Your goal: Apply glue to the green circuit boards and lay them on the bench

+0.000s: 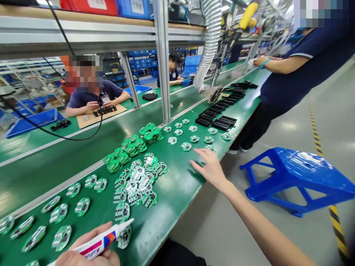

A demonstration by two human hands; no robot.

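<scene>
Wrapped in my left hand (107, 256) is a white glue tube (94, 246) with a long pointed nozzle, aimed up and to the right. A green circuit board (125, 236) lies just beyond the nozzle. My right hand (209, 166) hovers near the bench's front edge, fingers apart, holding nothing. Nearest to it are loose round boards (186, 146). Between my hands lies a heap of boards with components (138, 179). Behind that stand stacks of green boards (118, 159). More single boards (58, 213) are spread out at the left.
Black plastic trays (213, 114) line the green bench (173, 192) farther along, below a silver flexible duct (209, 48). A metal post (162, 62) rises behind the boards. A blue stool (302, 177) stands at right, near a standing co-worker (299, 70). Two people sit opposite.
</scene>
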